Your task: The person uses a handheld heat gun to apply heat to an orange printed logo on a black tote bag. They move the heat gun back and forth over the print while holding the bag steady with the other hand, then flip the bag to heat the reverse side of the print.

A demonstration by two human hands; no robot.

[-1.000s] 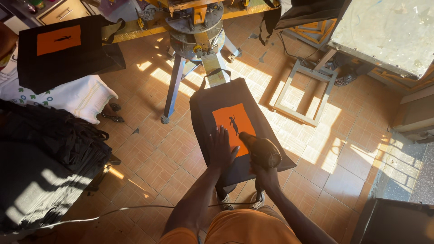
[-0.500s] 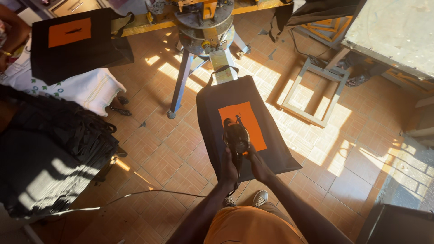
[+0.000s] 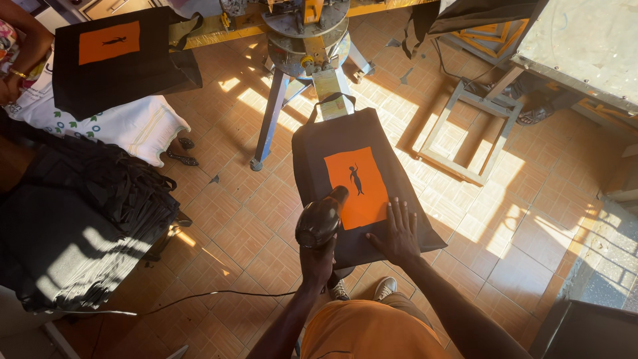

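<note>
A black tote bag (image 3: 372, 146) with an orange printed square (image 3: 359, 186) and a small dark figure lies flat on a board in front of me. My left hand (image 3: 318, 262) grips a dark hand-held dryer (image 3: 322, 219), whose nozzle points at the lower left edge of the orange square. My right hand (image 3: 399, 233) rests flat, fingers spread, on the bag just below the right part of the print.
The metal stand of a printing press (image 3: 302, 40) rises behind the bag. A second printed black bag (image 3: 113, 53) lies at upper left beside another person's arm (image 3: 20, 53). Dark stacked bags (image 3: 73, 219) fill the left. A cable (image 3: 199, 299) crosses the tiled floor; a wooden frame (image 3: 458, 133) lies right.
The dryer has passed from my right hand to my left. My right hand now lies flat on the bag, where the left one lay before.
</note>
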